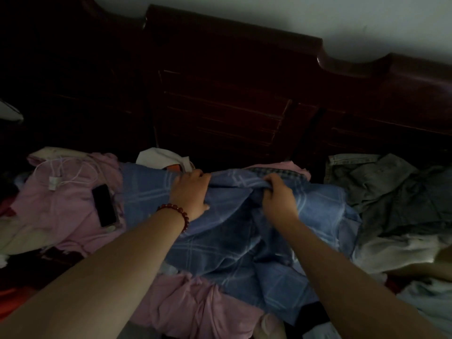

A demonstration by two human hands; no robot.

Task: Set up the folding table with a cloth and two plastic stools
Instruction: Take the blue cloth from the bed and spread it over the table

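Head view shows both hands on a blue checked cloth point(220, 245) that lies crumpled on a bed among other fabrics. The left hand point(190, 192) lies on the cloth with its fingers curled over a raised fold at the far edge and holds it. The right hand point(278, 199), just beside it, has its fingers closed around a bunch of the same fold. The left wrist wears a bracelet point(178, 214) of dark red beads.

To the left of the cloth is a pink sheet point(68, 204). On it lie a dark phone point(104, 205) and a white cable point(55, 183) with a small plug. To the right of the cloth are grey clothes point(381, 192) in a heap. Behind everything stands a dark wooden headboard point(220, 94), and above it is a pale wall point(293, 15). The room is dim, so small details are hard to see.
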